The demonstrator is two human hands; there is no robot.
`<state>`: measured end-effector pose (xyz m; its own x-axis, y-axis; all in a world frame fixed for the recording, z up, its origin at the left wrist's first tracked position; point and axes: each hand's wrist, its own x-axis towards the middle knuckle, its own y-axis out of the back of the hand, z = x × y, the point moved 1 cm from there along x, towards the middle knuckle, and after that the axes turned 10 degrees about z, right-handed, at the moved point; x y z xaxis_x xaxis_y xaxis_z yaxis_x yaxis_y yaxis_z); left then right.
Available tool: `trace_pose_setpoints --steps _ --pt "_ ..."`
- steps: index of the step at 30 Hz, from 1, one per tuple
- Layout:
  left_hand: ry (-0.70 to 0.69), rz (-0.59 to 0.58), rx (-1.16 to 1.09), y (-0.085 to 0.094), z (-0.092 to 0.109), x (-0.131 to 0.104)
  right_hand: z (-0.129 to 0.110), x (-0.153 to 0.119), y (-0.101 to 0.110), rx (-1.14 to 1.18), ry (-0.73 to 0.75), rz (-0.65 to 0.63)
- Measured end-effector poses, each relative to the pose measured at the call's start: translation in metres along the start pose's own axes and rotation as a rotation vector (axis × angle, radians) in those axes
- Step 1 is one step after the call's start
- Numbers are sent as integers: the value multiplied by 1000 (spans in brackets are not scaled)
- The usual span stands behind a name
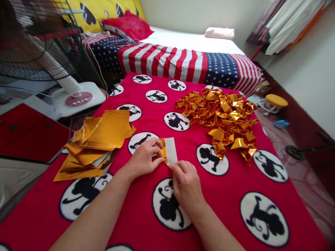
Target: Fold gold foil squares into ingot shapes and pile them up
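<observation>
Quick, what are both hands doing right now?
Left hand: closed on the gold-and-white paper.
Right hand: fingers closed on its lower edge.

No text, label, brand, number or sign could be read, and any markings by the buttons [80, 103] on the fan base [61, 107] were too small to make out.

1. Left hand [147, 156]: knuckles up, fingers curled, thumb reaching toward the fingertips.
2. Right hand [186, 179]: lower, palm down, index finger and thumb apparently pinched, though the tips are hard to read.
3. Both bare forearms angle inward from below.
</observation>
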<state>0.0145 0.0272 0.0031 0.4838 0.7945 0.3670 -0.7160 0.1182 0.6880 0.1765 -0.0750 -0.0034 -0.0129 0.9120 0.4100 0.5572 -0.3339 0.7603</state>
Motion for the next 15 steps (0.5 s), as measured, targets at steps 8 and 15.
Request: trace_pose_setpoints --steps 8,15 --pt "1 -7 6 0 -1 1 1 0 1 28 26 27" --pt "12 26 21 -2 2 1 -3 2 2 -21 35 11"
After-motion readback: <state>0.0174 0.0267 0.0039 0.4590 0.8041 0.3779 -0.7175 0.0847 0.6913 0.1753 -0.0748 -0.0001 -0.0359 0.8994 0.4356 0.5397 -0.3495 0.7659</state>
